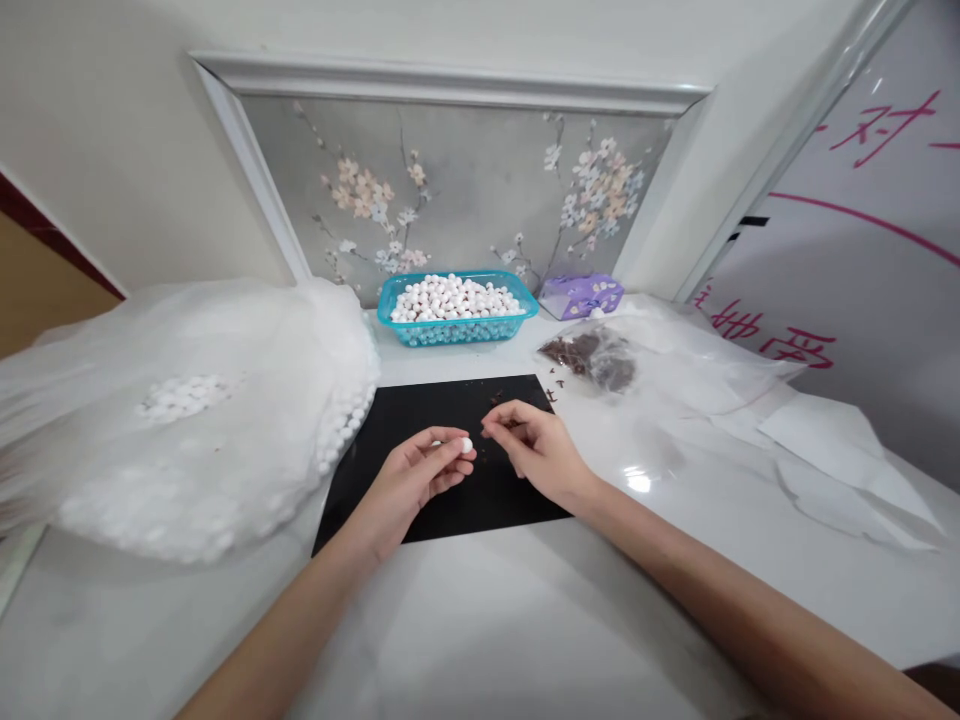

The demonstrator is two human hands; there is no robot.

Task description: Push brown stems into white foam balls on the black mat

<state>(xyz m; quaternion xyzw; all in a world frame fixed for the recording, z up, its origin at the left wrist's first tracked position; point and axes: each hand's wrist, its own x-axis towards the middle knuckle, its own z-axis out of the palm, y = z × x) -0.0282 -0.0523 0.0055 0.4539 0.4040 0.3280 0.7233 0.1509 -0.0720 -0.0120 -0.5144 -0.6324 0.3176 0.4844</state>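
Over a black mat (457, 515), my left hand (420, 470) pinches a small white ball (466, 445) between thumb and fingertips. Just to its right, my right hand (540, 450) is closed in a pinch, its fingertips a short gap from the ball. What sits in that pinch is too small to make out. A few tiny dark brown pieces (496, 398) lie on the mat behind my right hand. Others are scattered on the white table by the mat's right edge.
Behind the mat stands a blue plastic basket (459, 333) heaped with white balls. A large translucent bag (225, 340) of similar balls fills the left side. At the right lie a clear bag (600, 355) of dark brown pieces and a purple packet (581, 297).
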